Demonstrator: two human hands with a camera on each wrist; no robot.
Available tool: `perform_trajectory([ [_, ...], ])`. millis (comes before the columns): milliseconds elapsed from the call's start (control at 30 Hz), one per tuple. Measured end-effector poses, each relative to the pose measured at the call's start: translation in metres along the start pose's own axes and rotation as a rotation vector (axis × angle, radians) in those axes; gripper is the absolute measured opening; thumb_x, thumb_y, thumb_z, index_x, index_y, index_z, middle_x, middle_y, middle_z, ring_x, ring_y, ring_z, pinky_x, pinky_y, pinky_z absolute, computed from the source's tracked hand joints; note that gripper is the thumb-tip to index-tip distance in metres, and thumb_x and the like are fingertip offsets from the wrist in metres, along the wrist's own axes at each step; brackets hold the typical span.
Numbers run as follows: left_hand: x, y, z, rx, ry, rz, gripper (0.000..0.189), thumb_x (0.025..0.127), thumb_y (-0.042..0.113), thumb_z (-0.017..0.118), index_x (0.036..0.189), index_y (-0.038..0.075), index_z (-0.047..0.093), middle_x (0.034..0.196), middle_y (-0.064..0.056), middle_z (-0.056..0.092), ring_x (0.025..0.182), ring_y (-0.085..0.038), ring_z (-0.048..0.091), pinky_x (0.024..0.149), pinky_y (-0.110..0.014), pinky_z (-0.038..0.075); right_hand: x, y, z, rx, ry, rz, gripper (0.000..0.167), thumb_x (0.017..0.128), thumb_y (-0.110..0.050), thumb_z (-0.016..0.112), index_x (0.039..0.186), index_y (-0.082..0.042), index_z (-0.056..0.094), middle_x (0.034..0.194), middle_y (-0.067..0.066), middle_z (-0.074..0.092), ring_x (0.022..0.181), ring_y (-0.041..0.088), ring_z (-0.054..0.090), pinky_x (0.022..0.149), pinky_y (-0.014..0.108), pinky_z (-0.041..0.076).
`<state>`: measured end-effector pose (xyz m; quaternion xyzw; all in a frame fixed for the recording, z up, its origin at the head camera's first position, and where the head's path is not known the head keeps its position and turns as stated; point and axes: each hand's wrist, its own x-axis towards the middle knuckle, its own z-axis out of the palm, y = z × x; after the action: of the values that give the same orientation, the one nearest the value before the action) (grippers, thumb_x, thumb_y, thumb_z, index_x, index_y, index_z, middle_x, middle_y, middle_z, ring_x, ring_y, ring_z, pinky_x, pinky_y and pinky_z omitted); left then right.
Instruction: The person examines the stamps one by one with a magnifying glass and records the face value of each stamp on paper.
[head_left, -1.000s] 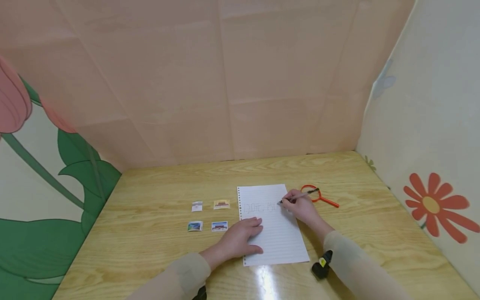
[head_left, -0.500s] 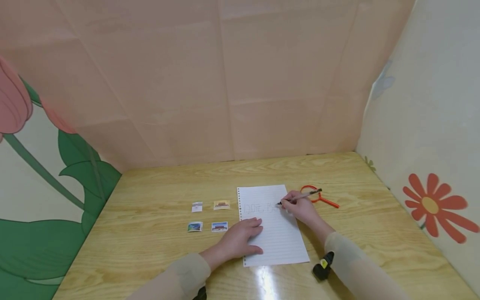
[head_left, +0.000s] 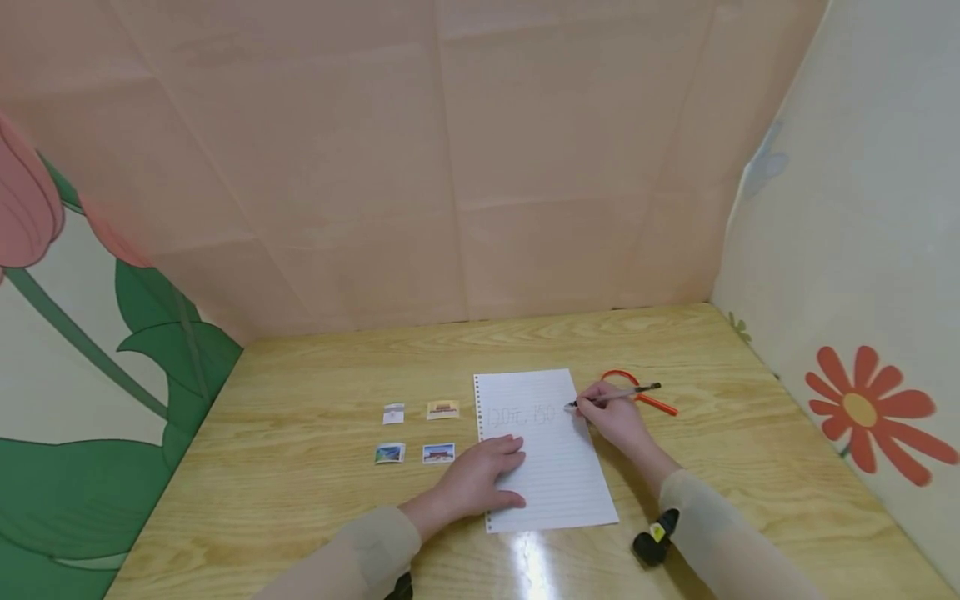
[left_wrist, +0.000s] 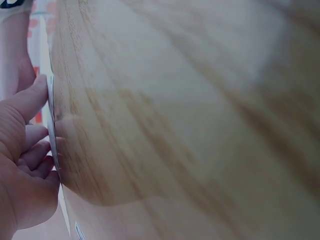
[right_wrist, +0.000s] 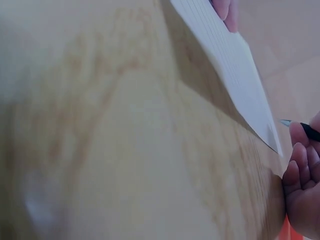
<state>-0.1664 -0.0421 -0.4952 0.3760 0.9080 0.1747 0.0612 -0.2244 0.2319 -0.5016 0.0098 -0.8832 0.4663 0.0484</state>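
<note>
A sheet of lined paper (head_left: 551,475) with punched holes along its left side lies on the table. Faint handwriting, looking like "120π, 150", runs across its upper part. My left hand (head_left: 480,477) rests on the sheet's left edge, fingers extended and thumb spread. In my right hand (head_left: 613,417) a pen (head_left: 618,392) is pinched between thumb and fingers, its tip by the sheet's right edge, just past the writing. The right wrist view shows the pen's tip (right_wrist: 286,122) apart from the paper (right_wrist: 230,65). Whether it touches the sheet in the head view, I cannot tell.
Several small picture stamps, among them a yellow stamp (head_left: 443,409) and a blue-and-red stamp (head_left: 438,452), lie left of the paper. A red magnifying glass (head_left: 657,405) lies behind my right hand, its ring partly covered. The wooden table (head_left: 300,500) meets walls at the back and sides.
My right hand first shifted slightly left while writing, then moved right with the pen, uncovering a written "150". The left hand and the stamps stay in place.
</note>
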Motion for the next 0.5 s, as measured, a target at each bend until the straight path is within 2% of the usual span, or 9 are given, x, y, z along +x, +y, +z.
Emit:
perform_trajectory([
  [267, 0.0005, -0.0008, 0.0009, 0.001, 0.005, -0.001, 0.068, 0.085, 0.044, 0.076, 0.139, 0.009, 0.056, 0.152, -0.004, 0.043, 0.141, -0.019, 0.038, 0.116, -0.034, 0.030, 0.0042, 0.0003, 0.0026, 0.006, -0.024, 0.040, 0.013, 0.092, -0.014, 0.067, 0.093, -0.003, 0.063, 0.079, 0.004, 0.069, 0.067, 0.015, 0.057, 0.054, 0.023, 0.047],
  [500, 0.0004, 0.0004, -0.0002, -0.012, -0.003, -0.008, 0.067, 0.086, 0.043, 0.076, 0.140, 0.009, 0.056, 0.152, -0.003, 0.043, 0.141, -0.019, 0.038, 0.116, -0.035, 0.030, 0.0065, 0.0011, 0.0058, -0.006, -0.023, -0.022, 0.007, 0.090, -0.011, 0.066, 0.091, -0.004, 0.064, 0.077, 0.004, 0.069, 0.062, 0.015, 0.056, 0.051, 0.024, 0.048],
])
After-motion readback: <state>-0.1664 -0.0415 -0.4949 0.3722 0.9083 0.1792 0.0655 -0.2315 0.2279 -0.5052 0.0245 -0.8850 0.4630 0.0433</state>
